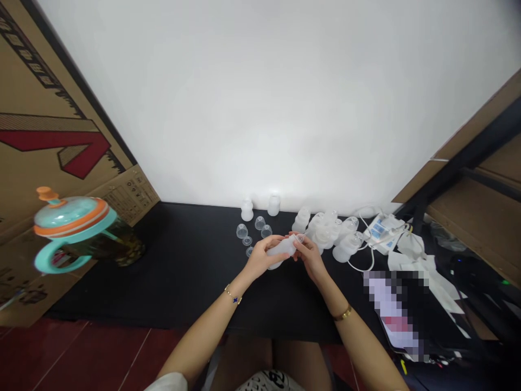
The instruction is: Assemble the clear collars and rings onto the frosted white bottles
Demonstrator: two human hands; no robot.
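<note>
The person's left hand point(260, 258) and right hand point(310, 258) both grasp a frosted, translucent bottle-shaped piece point(281, 247) above the black-covered table point(183, 282), near its middle. The left hand wraps around the piece's body, while the right fingers pinch its far end. A gold bracelet with a blue charm point(234, 296) circles the left wrist, and a gold bangle point(342, 313) circles the right.

Just beyond the hands stand small clear cups point(259, 223), and two frosted bottles point(260, 206) stand farther back against the white wall point(260, 98). A cluster of frosted bottle-shaped pieces point(329, 234) stands just right of the right hand, beside a white device point(382, 232) with thin white cable. To the far left stands a teal jug with an orange-ringed lid point(71, 220), in front of printed cardboard point(49, 119). A pixelated object point(394, 312) lies near right.
</note>
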